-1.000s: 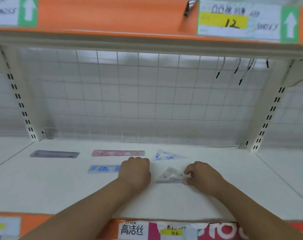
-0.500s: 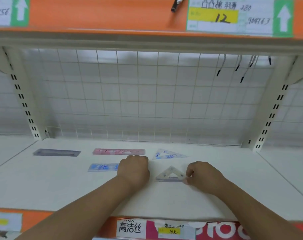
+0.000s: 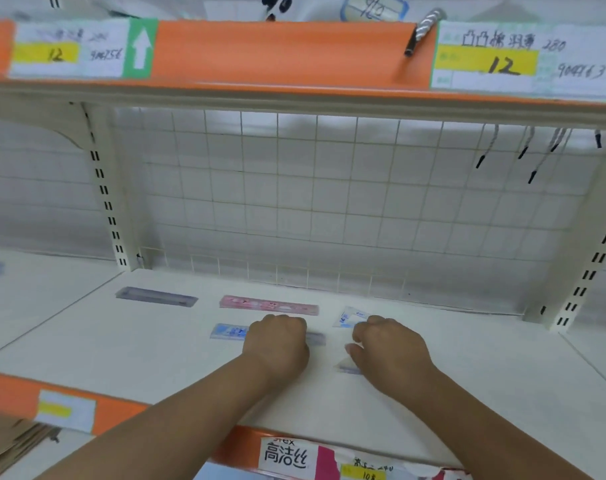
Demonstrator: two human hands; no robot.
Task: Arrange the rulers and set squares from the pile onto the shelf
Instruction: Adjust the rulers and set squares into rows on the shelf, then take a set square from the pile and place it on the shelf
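Note:
On the white shelf (image 3: 121, 351) a blue ruler (image 3: 227, 331) lies flat. My left hand (image 3: 277, 344) sits on its middle with the fingers curled down onto it, and both ruler ends show beside the hand. My right hand (image 3: 389, 355) is curled over a clear set square (image 3: 347, 367), of which only the left corner shows under the thumb. Just behind it lies a second clear set square (image 3: 349, 317) with blue print, its right part hidden by my right hand. A pink ruler (image 3: 268, 305) and a grey ruler (image 3: 156, 296) lie in the back row.
A wire mesh panel (image 3: 329, 209) closes the back of the shelf, between slotted uprights (image 3: 104, 199). The upper shelf's orange edge (image 3: 280, 53) with price labels hangs overhead. Brown paper (image 3: 10, 441) lies below at the left. Black-tipped cords (image 3: 530, 157) hang at the upper right.
My right hand has moved over the clear set square, which now is mostly hidden. My left hand shifted a little so the blue ruler's right end shows. The camera has swung left and up.

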